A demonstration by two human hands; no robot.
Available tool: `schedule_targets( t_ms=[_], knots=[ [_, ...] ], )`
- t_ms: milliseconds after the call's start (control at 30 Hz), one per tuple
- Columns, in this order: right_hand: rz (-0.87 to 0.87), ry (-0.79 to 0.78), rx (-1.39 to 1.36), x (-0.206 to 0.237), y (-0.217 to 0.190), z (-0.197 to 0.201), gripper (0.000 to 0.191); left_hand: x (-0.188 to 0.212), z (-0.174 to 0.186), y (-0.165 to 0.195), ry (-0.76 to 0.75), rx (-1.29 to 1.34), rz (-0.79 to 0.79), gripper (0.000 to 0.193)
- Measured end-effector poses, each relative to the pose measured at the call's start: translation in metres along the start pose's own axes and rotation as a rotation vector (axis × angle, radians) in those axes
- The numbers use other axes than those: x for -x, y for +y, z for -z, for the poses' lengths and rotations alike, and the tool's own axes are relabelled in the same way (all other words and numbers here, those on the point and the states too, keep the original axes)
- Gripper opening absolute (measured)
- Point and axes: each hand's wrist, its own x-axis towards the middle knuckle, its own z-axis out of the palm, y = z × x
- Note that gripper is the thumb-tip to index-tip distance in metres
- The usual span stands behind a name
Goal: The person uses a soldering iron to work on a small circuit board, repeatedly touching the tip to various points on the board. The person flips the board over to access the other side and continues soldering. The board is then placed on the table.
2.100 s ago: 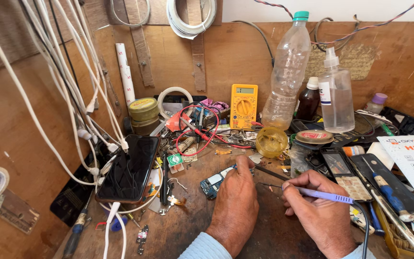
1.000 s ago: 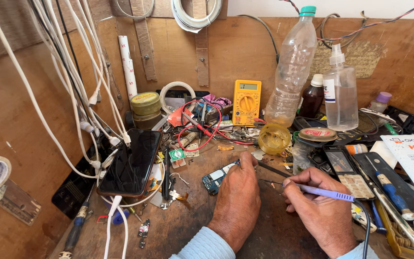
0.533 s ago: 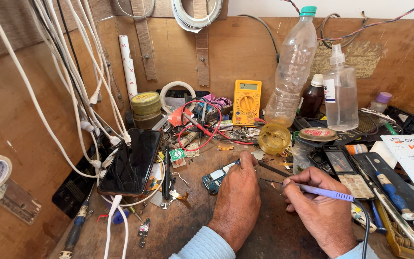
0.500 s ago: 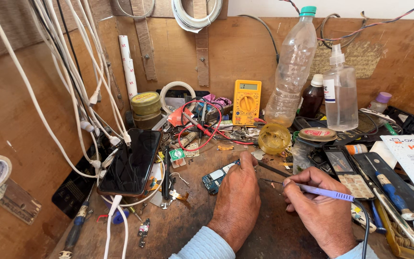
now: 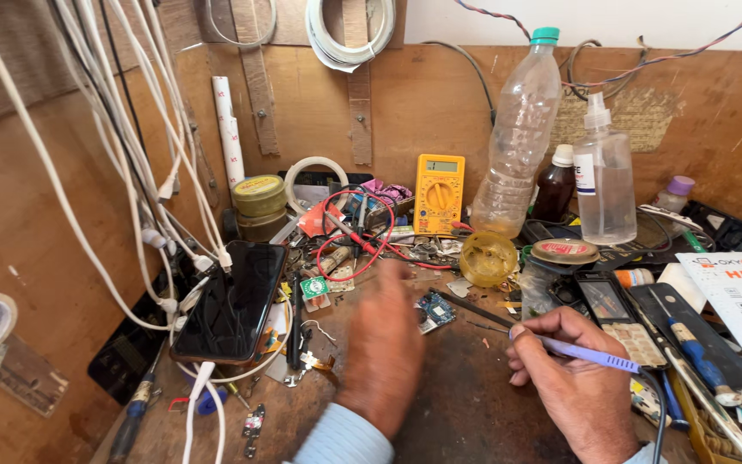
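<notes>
1. Right hand (image 5: 573,378) is closed pen-style around a purple tool (image 5: 590,354), thumb and forefinger pinching the handle near its front. The thin dark tip points left and up towards a small board (image 5: 435,308).
2. Left hand (image 5: 384,344) is blurred, back to the camera, just left of the board. I cannot tell whether its fingers are curled on anything or loose; nothing shows in them.
3. The board lies flat on the bench (image 5: 465,404), between the two hands, a little in front of a yellow cup (image 5: 488,258). The left fingertips are near its left edge; whether they touch it I cannot tell.
4. Step in hand, as I judge it: fine work on the board, with the tool's tip drawn back just to the board's right and the other hand not settled on it.
5. A next move would call for the board to be pinned still by the left fingers first, then the tip brought in low and steadily, since the part is small and light.
6. Around them: a black phone (image 5: 232,301) to the left, a yellow multimeter (image 5: 439,193) and a clear bottle (image 5: 521,146) against the back wall.
</notes>
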Motion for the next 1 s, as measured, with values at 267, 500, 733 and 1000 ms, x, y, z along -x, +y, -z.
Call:
schedule_targets(
  t_ms=[267, 500, 733, 1000],
  knots=[
    [-0.025, 0.003, -0.003, -0.001, 0.001, -0.001, 0.009, -0.013, 0.018, -0.022, -0.084, -0.312, 0.111, 0.037],
    [-0.041, -0.023, 0.038, -0.001, 0.002, 0.001, 0.009, 0.000, 0.005, -0.007, -0.055, -0.245, -0.191, 0.044],
    [-0.053, -0.030, 0.064, -0.001, 0.001, 0.001, 0.009, 0.005, 0.004, -0.001, -0.129, -0.171, -0.129, 0.029],
    [-0.052, -0.039, 0.079, -0.001, 0.000, 0.001, 0.010, 0.007, 0.002, -0.001, -0.127, -0.166, -0.122, 0.023]
  ],
)
